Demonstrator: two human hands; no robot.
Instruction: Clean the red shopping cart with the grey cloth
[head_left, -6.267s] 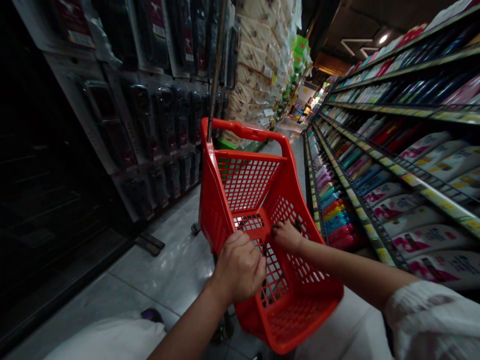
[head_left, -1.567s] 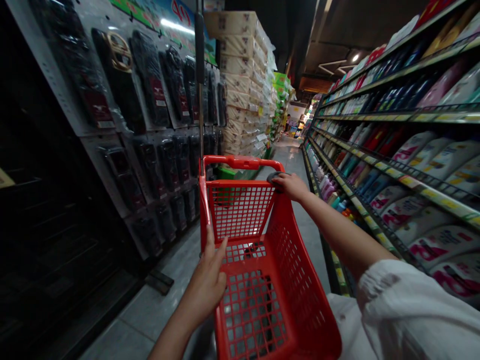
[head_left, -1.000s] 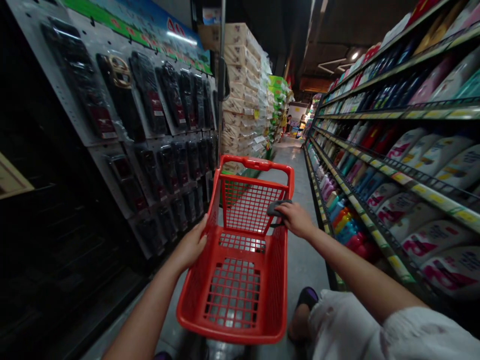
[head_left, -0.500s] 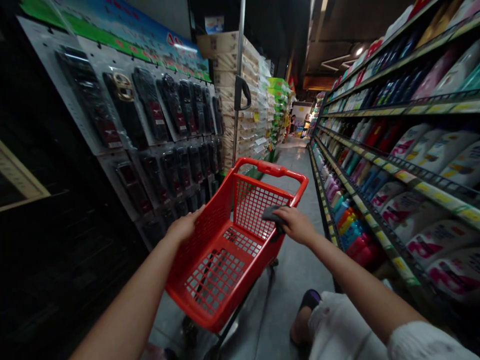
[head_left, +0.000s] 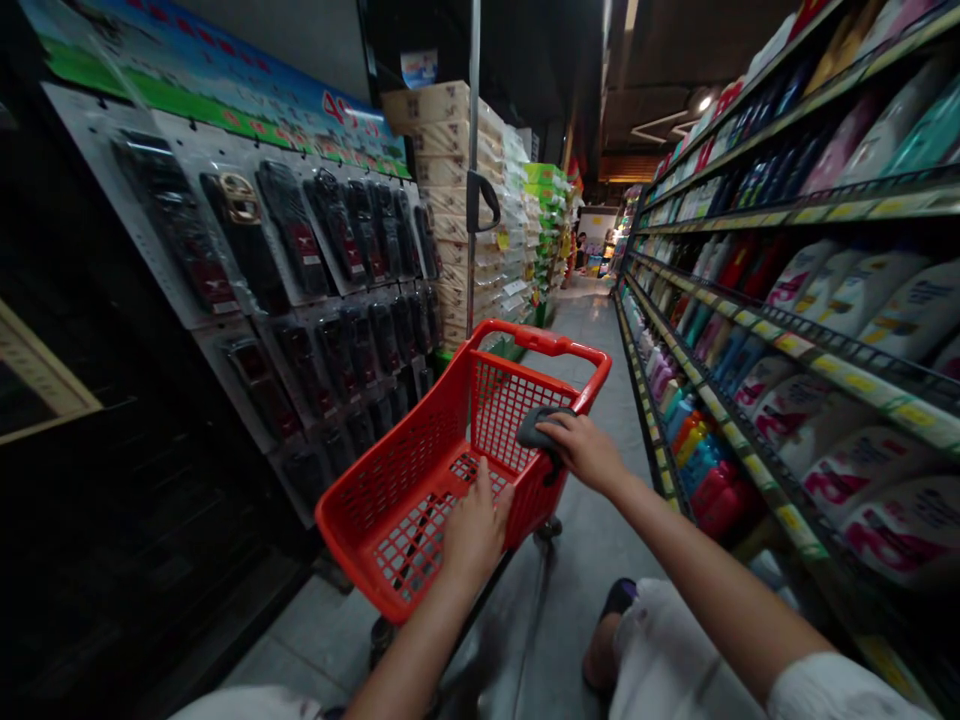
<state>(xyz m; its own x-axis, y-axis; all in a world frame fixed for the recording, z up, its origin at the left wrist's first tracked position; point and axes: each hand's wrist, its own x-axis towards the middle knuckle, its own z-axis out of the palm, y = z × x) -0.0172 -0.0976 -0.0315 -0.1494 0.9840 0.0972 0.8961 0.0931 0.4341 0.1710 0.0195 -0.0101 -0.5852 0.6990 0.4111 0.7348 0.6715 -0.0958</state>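
Note:
A red plastic shopping basket (head_left: 390, 490) on wheels stands in the aisle in front of me, tilted toward the left. My left hand (head_left: 474, 522) rests over its near right rim, fingers curled onto the mesh. My right hand (head_left: 585, 450) presses a dark grey cloth (head_left: 538, 428) against the top of the basket's right wall, near the red handle (head_left: 541, 340). A grey pole with a black grip (head_left: 481, 200) rises behind the basket.
A pegboard of black packaged goods (head_left: 300, 270) lines the left side. Stacked tissue boxes (head_left: 450, 170) stand beyond it. Shelves of bottles and refill pouches (head_left: 810, 300) run along the right. The tiled aisle floor (head_left: 592, 330) stretches ahead. My foot in a dark sandal (head_left: 611, 615) shows below.
My left hand has left the basket's left rim and moved onto its near right rim. The basket has swung a little further left. My right hand stays with the cloth on the right wall.

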